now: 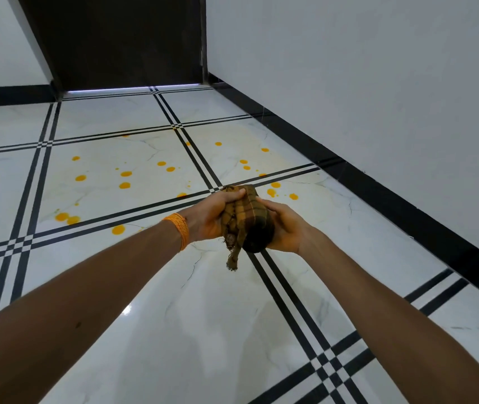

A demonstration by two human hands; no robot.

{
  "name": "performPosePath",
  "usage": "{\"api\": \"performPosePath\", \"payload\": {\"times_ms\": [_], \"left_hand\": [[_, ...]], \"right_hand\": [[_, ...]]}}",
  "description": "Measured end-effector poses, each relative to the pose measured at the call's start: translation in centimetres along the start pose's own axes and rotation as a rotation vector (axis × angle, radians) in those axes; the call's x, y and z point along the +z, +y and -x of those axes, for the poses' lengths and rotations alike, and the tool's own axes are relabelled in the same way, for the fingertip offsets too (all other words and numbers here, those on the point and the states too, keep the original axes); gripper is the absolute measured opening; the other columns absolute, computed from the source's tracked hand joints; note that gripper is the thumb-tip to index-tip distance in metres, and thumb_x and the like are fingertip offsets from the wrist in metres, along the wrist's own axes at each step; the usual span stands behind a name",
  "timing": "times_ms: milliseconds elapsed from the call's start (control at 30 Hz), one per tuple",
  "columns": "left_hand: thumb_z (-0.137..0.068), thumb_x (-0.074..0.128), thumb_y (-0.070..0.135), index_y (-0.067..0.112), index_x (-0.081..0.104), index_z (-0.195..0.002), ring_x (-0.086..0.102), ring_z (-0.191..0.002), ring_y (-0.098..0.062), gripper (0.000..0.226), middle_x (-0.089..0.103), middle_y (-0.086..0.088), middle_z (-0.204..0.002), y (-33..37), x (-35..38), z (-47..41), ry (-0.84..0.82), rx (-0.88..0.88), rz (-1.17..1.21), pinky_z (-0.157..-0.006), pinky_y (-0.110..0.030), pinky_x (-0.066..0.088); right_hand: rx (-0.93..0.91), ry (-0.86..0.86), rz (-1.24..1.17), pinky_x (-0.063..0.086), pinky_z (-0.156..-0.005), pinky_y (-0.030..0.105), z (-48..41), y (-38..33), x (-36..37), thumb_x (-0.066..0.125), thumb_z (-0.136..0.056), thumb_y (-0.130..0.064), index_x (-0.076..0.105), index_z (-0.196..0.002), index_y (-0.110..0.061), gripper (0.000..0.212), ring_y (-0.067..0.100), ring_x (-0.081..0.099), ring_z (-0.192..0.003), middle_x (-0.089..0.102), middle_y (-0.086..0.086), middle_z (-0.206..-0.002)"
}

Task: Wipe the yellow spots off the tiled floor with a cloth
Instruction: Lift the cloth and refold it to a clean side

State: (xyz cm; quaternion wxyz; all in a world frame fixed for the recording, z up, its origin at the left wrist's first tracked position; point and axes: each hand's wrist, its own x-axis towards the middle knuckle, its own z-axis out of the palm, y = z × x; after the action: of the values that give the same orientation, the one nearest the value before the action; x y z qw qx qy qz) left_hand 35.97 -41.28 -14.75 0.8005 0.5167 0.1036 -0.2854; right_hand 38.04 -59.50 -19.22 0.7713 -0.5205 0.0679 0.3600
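A bunched brown and yellow checked cloth (pixel 247 218) is held in the air between both hands, above the floor, with a frayed end hanging down. My left hand (pixel 213 217), with an orange thread band at the wrist, grips its left side. My right hand (pixel 283 227) cups its right side. Several yellow spots (pixel 125 179) lie scattered on the white marble tiled floor (pixel 174 316) beyond the hands, over the tiles ahead. Faint yellowish smears tint those tiles.
A dark door (pixel 121 39) stands closed at the far end. A white wall (pixel 378 83) with a black skirting (pixel 363 185) runs along the right side. Black double lines (pixel 290 301) cross the floor between the tiles.
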Motion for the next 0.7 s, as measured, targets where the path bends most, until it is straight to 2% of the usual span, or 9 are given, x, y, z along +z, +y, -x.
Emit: {"api": "performPosePath", "payload": {"times_ms": [100, 167, 233, 267, 333, 433, 533, 633, 700], "left_hand": [[-0.103, 0.049, 0.037, 0.008, 0.065, -0.121, 0.075, -0.091, -0.026, 0.038, 0.075, -0.015, -0.108, 0.0, -0.7, 0.0, 0.036, -0.026, -0.131, -0.078, -0.038, 0.062], [-0.103, 0.047, 0.04, 0.011, 0.069, -0.116, 0.075, -0.094, -0.023, 0.038, 0.076, -0.011, -0.107, -0.1, -1.3, -0.1, 0.085, 0.008, -0.207, -0.08, -0.035, 0.061], [-0.103, 0.05, 0.032, 0.01, 0.067, -0.121, 0.074, -0.097, -0.022, 0.034, 0.076, -0.011, -0.108, -0.3, -1.9, -0.3, 0.169, 0.063, -0.238, -0.082, -0.033, 0.06], [-0.102, 0.053, 0.025, 0.006, 0.065, -0.125, 0.073, -0.097, -0.023, 0.032, 0.075, -0.012, -0.109, -0.3, -2.3, -0.5, 0.22, 0.091, -0.233, -0.082, -0.033, 0.061], [-0.099, 0.054, 0.011, 0.002, 0.061, -0.127, 0.074, -0.089, -0.024, 0.03, 0.076, -0.015, -0.102, -0.3, -2.9, -0.9, 0.288, 0.121, -0.183, -0.075, -0.034, 0.062], [-0.098, 0.045, -0.004, 0.009, 0.058, -0.124, 0.076, -0.073, -0.022, 0.032, 0.077, -0.012, -0.086, -0.4, -2.4, -0.3, 0.202, 0.117, -0.124, -0.058, -0.03, 0.061], [-0.093, 0.036, -0.018, 0.016, 0.061, -0.122, 0.074, -0.071, -0.024, 0.051, 0.076, -0.011, -0.086, 0.4, -2.7, 0.0, 0.087, 0.205, -0.164, -0.053, -0.03, 0.059], [-0.09, 0.043, -0.017, 0.003, 0.068, -0.103, 0.071, -0.074, -0.024, 0.034, 0.074, -0.011, -0.085, 1.8, -3.5, 0.0, 0.051, 0.308, -0.244, -0.061, -0.029, 0.062], [-0.091, 0.046, -0.016, 0.003, 0.064, -0.083, 0.068, -0.069, -0.021, 0.028, 0.071, -0.007, -0.071, 2.0, -3.9, 0.1, 0.09, 0.337, -0.313, -0.058, -0.025, 0.059]], "right_hand": [[-0.091, 0.043, -0.062, 0.05, -0.101, 0.045, 0.1, -0.4, -0.7, 0.072, -0.088, -0.032, 0.068, -0.128, -0.009, 0.046, 0.031, 0.065, -0.112, 0.067, 0.015, -0.125], [-0.119, 0.053, -0.082, 0.05, -0.101, 0.043, 0.2, -0.7, -1.1, 0.076, -0.084, -0.028, 0.071, -0.119, -0.009, 0.041, 0.029, 0.067, -0.108, 0.069, 0.013, -0.117], [-0.109, 0.05, -0.102, 0.047, -0.108, 0.042, 0.0, -0.5, -1.5, 0.082, -0.08, -0.028, 0.065, -0.131, -0.008, 0.057, 0.029, 0.064, -0.115, 0.066, 0.013, -0.126], [-0.087, 0.045, -0.111, 0.046, -0.109, 0.042, 0.0, -0.3, -1.5, 0.081, -0.081, -0.03, 0.064, -0.133, -0.009, 0.059, 0.029, 0.064, -0.115, 0.066, 0.013, -0.126], [-0.042, 0.029, -0.112, 0.049, -0.103, 0.043, 0.2, -0.1, -1.2, 0.071, -0.09, -0.032, 0.069, -0.124, -0.006, 0.043, 0.03, 0.069, -0.104, 0.071, 0.014, -0.114], [-0.044, 0.003, -0.107, 0.053, -0.093, 0.044, 0.4, 0.0, -0.7, 0.063, -0.094, -0.022, 0.068, -0.122, -0.008, 0.031, 0.032, 0.072, -0.097, 0.07, 0.018, -0.112], [-0.272, -0.049, -0.159, 0.055, -0.097, 0.046, 0.2, -0.9, -1.3, 0.06, -0.092, -0.003, 0.065, -0.129, -0.018, 0.04, 0.033, 0.067, -0.109, 0.068, 0.019, -0.122], [-0.383, -0.098, 0.031, 0.051, -0.103, 0.048, 0.9, -2.0, -1.5, 0.058, -0.091, 0.006, 0.062, -0.13, -0.006, 0.041, 0.035, 0.063, -0.115, 0.067, 0.019, -0.124], [-0.395, -0.07, 0.221, 0.057, -0.089, 0.039, 1.4, -2.5, -1.2, 0.052, -0.092, 0.013, 0.062, -0.113, 0.004, 0.025, 0.031, 0.065, -0.105, 0.07, 0.014, -0.109]]}}
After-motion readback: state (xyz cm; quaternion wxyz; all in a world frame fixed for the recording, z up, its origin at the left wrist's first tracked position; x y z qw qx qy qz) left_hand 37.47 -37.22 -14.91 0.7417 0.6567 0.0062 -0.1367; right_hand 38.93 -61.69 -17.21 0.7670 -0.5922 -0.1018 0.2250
